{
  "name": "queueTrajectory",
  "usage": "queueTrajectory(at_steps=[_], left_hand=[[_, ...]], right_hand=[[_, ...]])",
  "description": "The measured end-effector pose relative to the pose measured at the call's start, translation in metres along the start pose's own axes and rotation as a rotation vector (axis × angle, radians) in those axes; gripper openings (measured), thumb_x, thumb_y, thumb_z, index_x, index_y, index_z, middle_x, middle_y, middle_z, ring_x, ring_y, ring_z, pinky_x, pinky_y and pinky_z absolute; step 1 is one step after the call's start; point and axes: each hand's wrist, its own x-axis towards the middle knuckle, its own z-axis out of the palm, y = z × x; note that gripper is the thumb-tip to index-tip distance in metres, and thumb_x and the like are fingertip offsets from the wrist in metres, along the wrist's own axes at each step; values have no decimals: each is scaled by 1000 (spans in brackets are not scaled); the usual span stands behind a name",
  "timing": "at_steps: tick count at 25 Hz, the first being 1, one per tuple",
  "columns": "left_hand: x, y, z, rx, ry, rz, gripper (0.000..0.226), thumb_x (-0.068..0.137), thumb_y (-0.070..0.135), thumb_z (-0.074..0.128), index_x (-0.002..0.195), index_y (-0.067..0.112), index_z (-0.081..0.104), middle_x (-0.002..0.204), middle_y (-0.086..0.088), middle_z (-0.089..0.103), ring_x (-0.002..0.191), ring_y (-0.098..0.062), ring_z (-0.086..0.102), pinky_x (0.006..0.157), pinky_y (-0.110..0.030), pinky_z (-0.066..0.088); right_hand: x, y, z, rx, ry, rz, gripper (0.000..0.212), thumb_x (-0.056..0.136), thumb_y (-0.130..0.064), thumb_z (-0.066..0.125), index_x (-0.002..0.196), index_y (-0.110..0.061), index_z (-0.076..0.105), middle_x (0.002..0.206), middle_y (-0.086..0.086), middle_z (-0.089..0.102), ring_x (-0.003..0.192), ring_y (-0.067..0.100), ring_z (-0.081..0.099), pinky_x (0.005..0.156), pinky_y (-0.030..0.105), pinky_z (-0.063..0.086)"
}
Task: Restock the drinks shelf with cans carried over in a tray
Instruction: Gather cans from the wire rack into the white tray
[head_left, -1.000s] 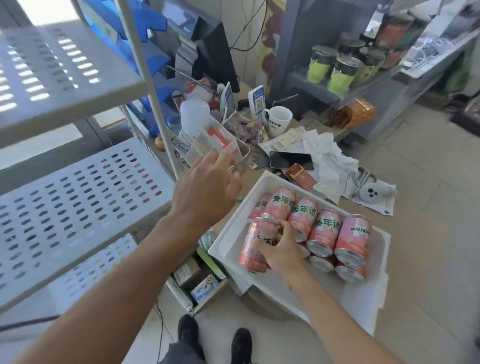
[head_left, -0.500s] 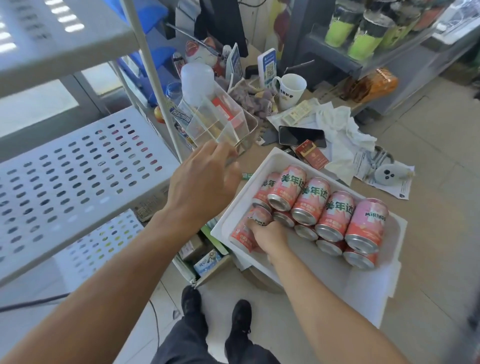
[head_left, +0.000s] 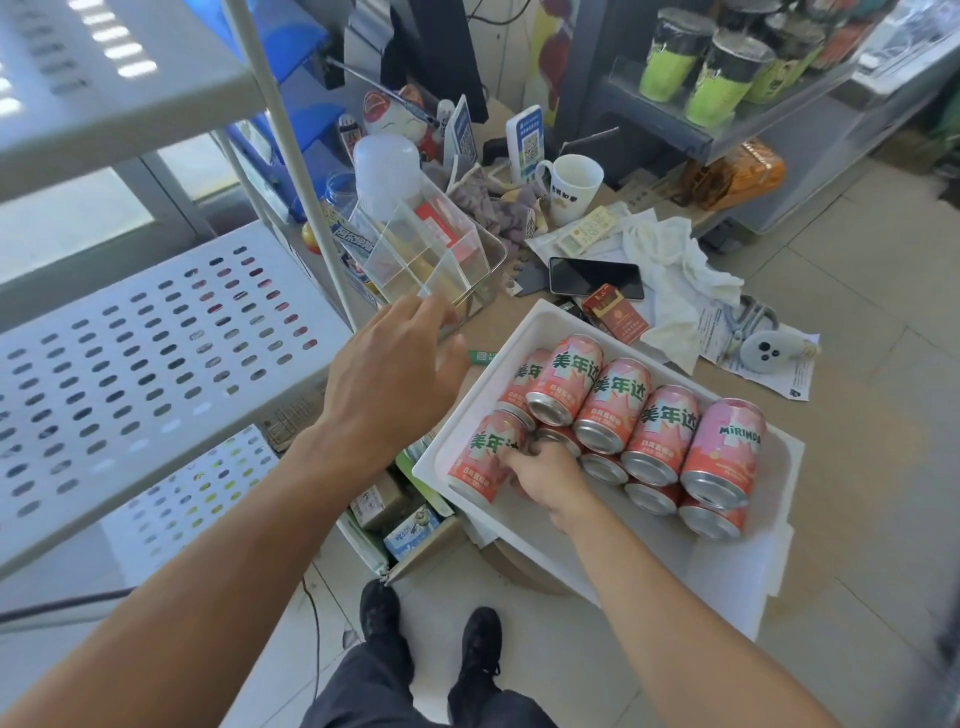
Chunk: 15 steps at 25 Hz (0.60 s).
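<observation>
Gripping a can in the tray, right hand; left hand hovers spread.

Single head view, looking steeply down, close over tray and shelf.

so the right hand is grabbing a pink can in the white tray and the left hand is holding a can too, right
Not quite. The right hand does grip a pink can in the white tray, but the head view shows the left hand holding nothing: its fingers are spread loosely in the air beside the tray, near the clear plastic organizer.
</observation>
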Motion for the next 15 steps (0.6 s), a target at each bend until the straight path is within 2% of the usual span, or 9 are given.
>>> queueTrajectory(at_steps=[3,6,8,10,11,15], left_hand=[[1,-1,-3,-9,10,-23,26,96,39,48,116,24,55,115,5,62,101,-18,59,79,-41,53],[-1,-2,-11,-2,53,-53,28,96,39,48,118,22,56,117,5,62,101,-16,60,79,-40,53],[-3,-5,-20,-3,78,-74,27,97,38,49,117,22,56,116,5,61,101,-17,59,79,-39,52],[-5,-8,-30,0,110,-105,27,97,38,49,117,22,56,116,4,61,100,-18,59,78,-38,50],[-5,-9,-36,7,124,-120,27,96,38,49,117,22,57,116,4,61,100,-18,59,77,-36,49],[-12,-11,-70,48,210,-181,28,96,37,49,118,21,58,118,2,62,101,-18,59,76,-33,43]], right_hand=[[-8,-8,-9,-33,-6,-8,28,85,-36,67,100,-13,72,104,5,71,104,29,65,95,49,52],[-28,-27,-22,-140,7,-118,26,89,-39,62,90,-15,70,95,5,70,95,27,65,91,51,53],[-47,-47,-31,-243,-2,-244,26,94,-38,57,106,-17,65,104,1,66,99,22,61,91,45,52],[-68,-72,-36,-315,-14,-383,41,97,-35,54,134,-18,52,118,-3,60,103,13,55,87,30,47],[-78,-85,-36,-351,-5,-463,47,97,-36,53,141,-19,46,123,-4,58,103,9,53,86,26,45],[-114,-140,-28,-481,87,-868,53,97,-39,52,145,-21,42,129,-4,57,109,10,56,96,35,49]])
